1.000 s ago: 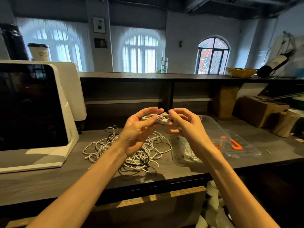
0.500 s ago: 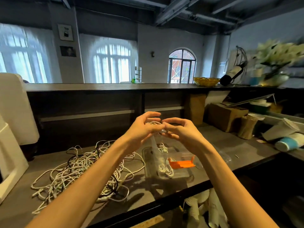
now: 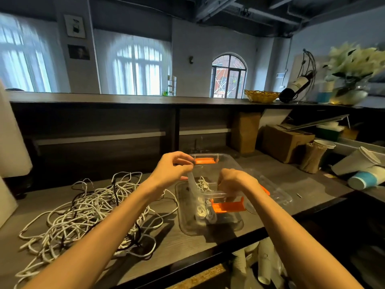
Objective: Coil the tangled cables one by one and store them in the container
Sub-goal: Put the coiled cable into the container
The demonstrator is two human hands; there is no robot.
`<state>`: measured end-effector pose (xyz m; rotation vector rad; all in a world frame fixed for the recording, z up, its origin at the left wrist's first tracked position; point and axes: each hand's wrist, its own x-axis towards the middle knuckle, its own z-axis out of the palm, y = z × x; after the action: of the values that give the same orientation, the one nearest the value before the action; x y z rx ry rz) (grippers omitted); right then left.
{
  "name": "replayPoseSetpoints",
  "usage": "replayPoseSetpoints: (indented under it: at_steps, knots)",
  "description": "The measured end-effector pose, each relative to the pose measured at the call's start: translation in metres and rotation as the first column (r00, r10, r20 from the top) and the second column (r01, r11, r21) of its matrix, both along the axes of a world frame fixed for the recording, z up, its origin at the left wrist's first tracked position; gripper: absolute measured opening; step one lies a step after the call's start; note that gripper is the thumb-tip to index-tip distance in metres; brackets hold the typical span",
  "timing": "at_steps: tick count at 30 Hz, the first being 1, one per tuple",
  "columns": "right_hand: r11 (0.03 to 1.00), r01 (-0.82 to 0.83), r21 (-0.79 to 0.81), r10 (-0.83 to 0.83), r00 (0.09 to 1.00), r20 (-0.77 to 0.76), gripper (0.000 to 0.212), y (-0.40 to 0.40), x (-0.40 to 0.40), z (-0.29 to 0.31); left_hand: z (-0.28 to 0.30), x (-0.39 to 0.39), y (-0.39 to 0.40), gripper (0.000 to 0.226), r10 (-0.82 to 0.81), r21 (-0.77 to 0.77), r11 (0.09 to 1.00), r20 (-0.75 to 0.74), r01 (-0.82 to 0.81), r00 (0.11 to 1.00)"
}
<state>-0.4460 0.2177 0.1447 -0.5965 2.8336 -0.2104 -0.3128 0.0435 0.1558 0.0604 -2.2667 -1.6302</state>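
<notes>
The clear container (image 3: pixel 210 224) sits directly beneath both hands, long axis running away from the person, coiled white cables (image 3: pixel 205 212) inside. The right hand (image 3: pixel 234 181) reaches into it, fingers curled (contents hidden); the left hand (image 3: pixel 171 168) pinches a pale strip at the far rim. The tangled cables (image 3: pixel 83 209) lie left on the dark desk (image 3: pixel 291 184), below a raised counter.
</notes>
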Motion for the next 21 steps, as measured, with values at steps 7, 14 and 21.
replayPoseSetpoints:
  at_steps: [7,14,21]
  knots:
    - [0.983,0.018,-0.185,-0.020,1.000,-0.010,0.019,0.003,0.010,0.018,-0.004,0.015,-0.007,0.018,-0.030,-0.006,1.000,0.069,0.030,0.997]
    - [0.858,-0.110,-0.502,0.070,0.993,-0.098,0.020,-0.002,0.062,0.066,0.036,0.048,-0.009,0.014,-0.037,-0.046,0.998,0.061,0.040,0.997]
    - [0.765,-0.305,-0.568,0.267,0.952,-0.151,0.025,-0.025,0.144,0.088,0.040,0.108,-0.029,0.015,0.057,-0.111,0.992,0.031,-0.053,0.998]
